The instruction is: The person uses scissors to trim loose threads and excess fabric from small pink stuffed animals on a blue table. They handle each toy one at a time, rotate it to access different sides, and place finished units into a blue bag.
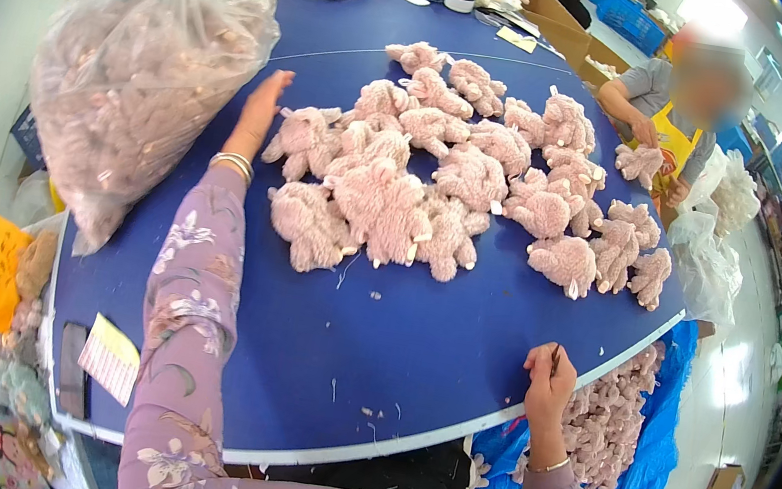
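Observation:
Fluffy pink plush animals [386, 208] lie in a loose heap across the blue table. At the heap's left side, my left hand [263, 109] reaches out with its fingers extended and nothing in it; the closest plush animal [306, 143] is just to its right. My right hand [546, 397] is closed above the table's right front edge. A thin dark stick-like tool [555, 358] pokes out of its fist; the tool's exact kind is too small to tell.
A big clear plastic bag [151, 57] full of pink plush stands at the left. A blue sheet-lined container [667, 428] of pink pieces sits below the right edge. Across the table, a person [668, 114] holds a plush piece. A phone [74, 369] and a paper sheet [110, 359] lie front left.

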The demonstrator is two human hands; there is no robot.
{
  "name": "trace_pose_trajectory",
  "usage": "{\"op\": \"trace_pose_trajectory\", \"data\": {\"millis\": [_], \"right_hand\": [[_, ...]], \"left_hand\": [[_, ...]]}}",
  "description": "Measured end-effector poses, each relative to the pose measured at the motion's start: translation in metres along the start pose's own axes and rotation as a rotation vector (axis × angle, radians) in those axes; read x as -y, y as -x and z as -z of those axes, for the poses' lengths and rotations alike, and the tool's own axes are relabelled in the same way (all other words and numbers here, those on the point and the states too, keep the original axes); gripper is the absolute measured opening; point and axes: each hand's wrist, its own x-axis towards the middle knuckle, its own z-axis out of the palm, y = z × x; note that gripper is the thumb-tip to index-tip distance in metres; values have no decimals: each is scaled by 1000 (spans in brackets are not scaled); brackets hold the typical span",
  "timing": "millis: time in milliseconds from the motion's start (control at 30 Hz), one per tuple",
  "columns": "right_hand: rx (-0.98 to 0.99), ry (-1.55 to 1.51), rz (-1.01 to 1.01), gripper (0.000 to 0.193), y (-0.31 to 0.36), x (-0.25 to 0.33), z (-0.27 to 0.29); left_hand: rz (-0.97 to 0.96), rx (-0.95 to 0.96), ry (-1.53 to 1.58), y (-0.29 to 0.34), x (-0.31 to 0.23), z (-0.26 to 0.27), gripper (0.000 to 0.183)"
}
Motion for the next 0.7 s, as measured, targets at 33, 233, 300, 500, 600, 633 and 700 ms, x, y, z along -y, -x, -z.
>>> {"op": "trace_pose_trajectory", "data": {"millis": [33, 233, 300, 500, 600, 633, 700], "right_hand": [[0, 16, -6, 25, 1, -1, 0], [-24, 73, 13, 15, 3, 5, -2], [5, 127, 26, 5, 2, 5, -1], [25, 40, -35, 37, 4, 0, -4], [-25, -8, -41, 40, 5, -5, -4], [-20, -7, -49, 39, 6, -8, -3], [-3, 13, -87, 38, 5, -6, -1]], "left_hand": [[-155, 134, -88, -4, 0, -21, 48], [-453, 680, -167, 54, -9, -125, 37], [-560, 676, -316, 82, -12, -131, 36], [-683, 680, -383, 169, -36, -155, 35], [-715, 776, -276, 169, -60, -155, 31], [-755, 761, -273, 153, -63, -153, 30], [-827, 384, -268, 108, -61, -155, 23]]}}
